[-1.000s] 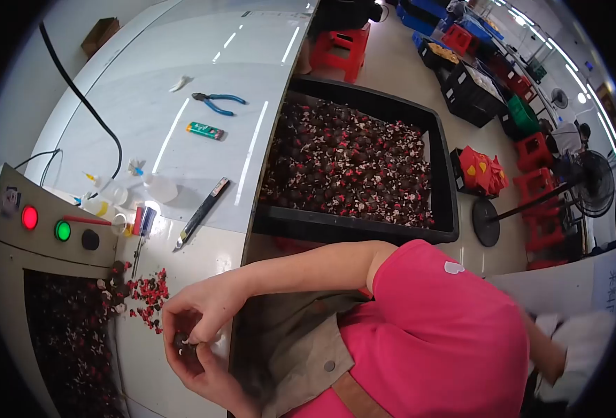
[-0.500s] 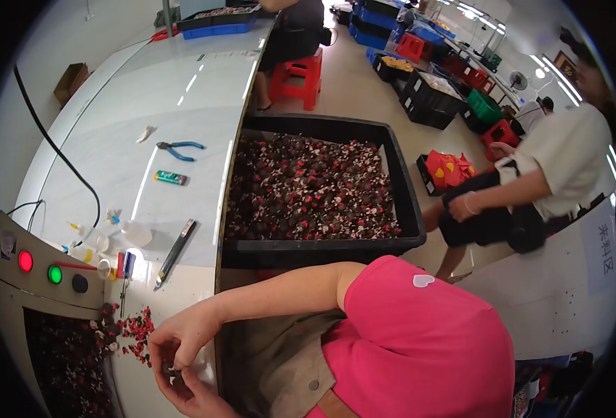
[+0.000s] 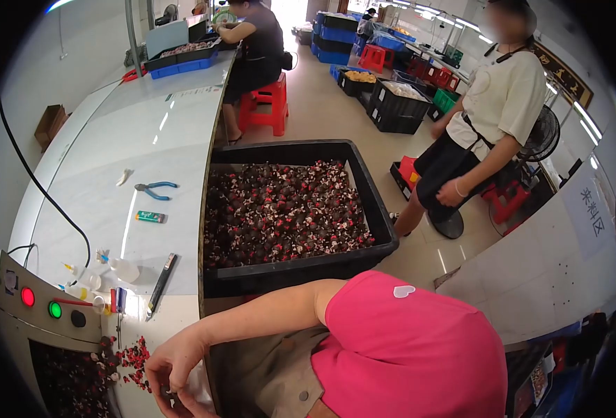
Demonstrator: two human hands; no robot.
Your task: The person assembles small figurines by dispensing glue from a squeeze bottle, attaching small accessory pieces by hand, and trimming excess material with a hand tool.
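My right hand [image 3: 174, 359] is curled, thumb and fingers closed together, over the pale worktop at the lower left. Just below it, my left hand [image 3: 193, 406] shows only in part at the bottom edge, its fingers close to those of the right. A small dark piece [image 3: 173, 399] shows between the two hands, mostly covered by fingers. Beside them lies a scatter of small red and dark pieces [image 3: 135, 359]. To the left, a machine's opening [image 3: 67, 376] holds many dark and red pieces. A big black tub [image 3: 301, 268] full of dark, red and whitish pieces stands beside the table.
On the table [image 3: 113, 223] lie blue-handled pliers [image 3: 157, 189], a green lighter-like item [image 3: 150, 217], a utility knife [image 3: 162, 285] and small bottles [image 3: 123, 269]. Red and green buttons [image 3: 55, 309] mark the machine. One person [image 3: 489, 118] stands right; another [image 3: 256, 49] sits at the far end.
My view has shifted up and to the right, so more of the room shows. The person at right now stands more upright. My hands stay together, lower in the frame.
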